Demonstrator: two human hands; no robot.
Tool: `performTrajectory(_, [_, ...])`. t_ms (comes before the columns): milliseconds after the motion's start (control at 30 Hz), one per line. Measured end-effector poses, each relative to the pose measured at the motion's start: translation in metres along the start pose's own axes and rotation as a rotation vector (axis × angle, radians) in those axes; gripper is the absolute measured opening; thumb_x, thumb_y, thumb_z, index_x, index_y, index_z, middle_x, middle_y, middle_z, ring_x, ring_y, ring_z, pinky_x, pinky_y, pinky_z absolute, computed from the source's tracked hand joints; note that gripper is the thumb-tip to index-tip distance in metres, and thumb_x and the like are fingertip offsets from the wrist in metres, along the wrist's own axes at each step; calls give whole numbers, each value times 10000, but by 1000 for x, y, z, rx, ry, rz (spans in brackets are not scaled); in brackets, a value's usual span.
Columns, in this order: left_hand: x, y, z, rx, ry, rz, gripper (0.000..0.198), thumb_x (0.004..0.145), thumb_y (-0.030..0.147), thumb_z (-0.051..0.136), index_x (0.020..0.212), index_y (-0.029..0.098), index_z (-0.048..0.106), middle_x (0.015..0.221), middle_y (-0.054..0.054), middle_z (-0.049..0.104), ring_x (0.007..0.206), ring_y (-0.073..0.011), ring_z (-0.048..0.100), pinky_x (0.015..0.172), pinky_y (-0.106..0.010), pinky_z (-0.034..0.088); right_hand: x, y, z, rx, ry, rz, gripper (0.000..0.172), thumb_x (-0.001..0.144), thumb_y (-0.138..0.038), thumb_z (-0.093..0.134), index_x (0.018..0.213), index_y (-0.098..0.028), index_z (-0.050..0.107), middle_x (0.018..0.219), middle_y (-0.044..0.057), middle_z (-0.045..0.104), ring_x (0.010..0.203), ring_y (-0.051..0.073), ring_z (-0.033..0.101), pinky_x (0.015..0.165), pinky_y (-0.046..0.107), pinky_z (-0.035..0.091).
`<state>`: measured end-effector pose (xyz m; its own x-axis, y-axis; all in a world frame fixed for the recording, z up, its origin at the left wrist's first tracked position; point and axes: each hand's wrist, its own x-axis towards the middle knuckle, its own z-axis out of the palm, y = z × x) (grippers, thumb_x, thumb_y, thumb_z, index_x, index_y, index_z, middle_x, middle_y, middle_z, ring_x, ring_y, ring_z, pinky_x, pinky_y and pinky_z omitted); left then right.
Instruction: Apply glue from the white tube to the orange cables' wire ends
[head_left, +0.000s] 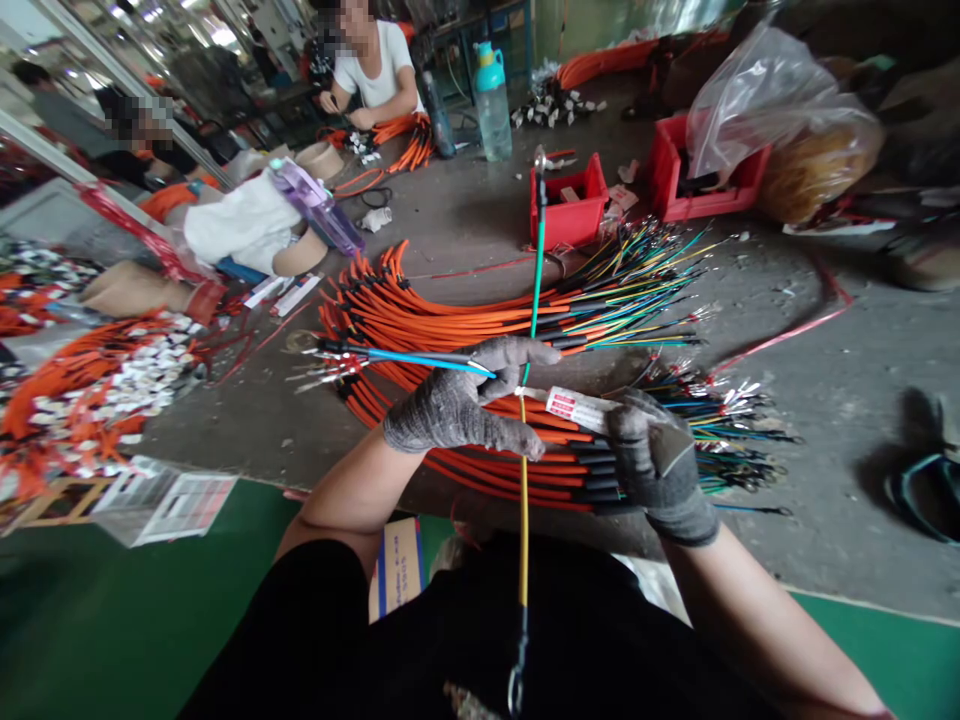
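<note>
My left hand [465, 400], in a grey glove, is closed on several thin wires: a blue one [405, 357] running left, a green one [537, 270] rising upward and a yellow one [523, 520] hanging down toward my lap. My right hand [656, 465], also gloved, is closed around a white label with red print [574, 406] wrapped at the end of an orange cable. Both hands hover over a curved bundle of orange cables [450, 320] with black sleeves and multicoloured wire ends [645, 280], lying on the grey floor.
Two red bins [570, 215] and a clear plastic bag [780, 110] stand behind the bundle. A blue-capped water bottle [493, 100] stands further back. More orange cables with white tags [97, 385] lie at the left. Two other people sit at the far side, working.
</note>
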<state>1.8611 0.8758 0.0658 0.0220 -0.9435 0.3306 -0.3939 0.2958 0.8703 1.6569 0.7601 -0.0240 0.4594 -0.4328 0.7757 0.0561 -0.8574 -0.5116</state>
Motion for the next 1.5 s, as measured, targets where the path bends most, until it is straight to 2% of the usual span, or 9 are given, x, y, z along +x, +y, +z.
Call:
performTrajectory(200, [-1,-6,2,-118,10,-24,623,629,476,990,1046,200,617,626,127,354,527,-44,250,522,-209,265,-4,-3,-2,-201,18,-116,355,1091,-258,356,842,-225,607,708,30,643,612,182,616,542,299,436])
performTrajectory(333, [3,-9,4,-308,45,-48,829,535,685,957,1088,222,548,650,125,401,493,-35,256,429,-189,191,-4,-3,1,-231,37,-127,326,1083,-245,376,847,-226,601,704,29,631,593,179,589,527,291,424])
performTrajectory(433, [11,-8,6,-159,127,-35,722,598,658,942,1051,200,616,699,87,492,514,-49,409,450,-188,341,-1,0,4,-184,41,-133,320,1075,-250,435,793,-235,585,665,17,606,597,183,584,543,296,431])
performTrajectory(567, [32,-13,5,196,325,100,356,914,526,740,932,175,681,897,-36,690,819,-148,661,764,-279,573,3,3,2,-240,71,-137,311,1052,-201,476,755,-229,564,639,8,576,586,171,542,529,290,386])
performTrajectory(767, [64,-29,2,195,312,109,326,997,498,637,914,189,695,854,-33,718,832,-154,702,820,-291,601,5,3,0,-474,75,-218,350,1058,-269,507,729,-224,613,603,12,550,544,172,450,518,309,307])
performTrajectory(1067, [58,-5,13,77,370,-34,445,930,605,697,865,168,748,596,8,637,668,-142,675,644,-239,551,4,1,6,-471,72,-240,328,1054,-238,509,746,-220,618,643,24,598,563,174,477,552,307,338])
performTrajectory(1233, [49,-9,11,22,384,-20,497,913,666,681,893,175,756,580,26,599,534,-102,568,540,-228,488,0,9,7,-307,69,-145,415,1089,-296,436,698,-227,554,606,8,555,564,167,505,530,295,345])
performTrajectory(1367, [27,-11,11,-27,296,97,409,986,567,638,901,185,757,582,37,554,429,-68,439,453,-237,393,-5,16,6,38,2,127,528,1104,-439,383,648,-230,545,572,4,560,537,172,543,530,297,433])
performTrajectory(1500, [-11,-15,15,206,196,367,283,1014,438,628,929,219,785,742,-33,680,622,-130,616,606,-282,506,-18,23,7,256,-64,426,373,1060,-499,487,952,-242,735,819,46,749,750,233,718,686,362,611])
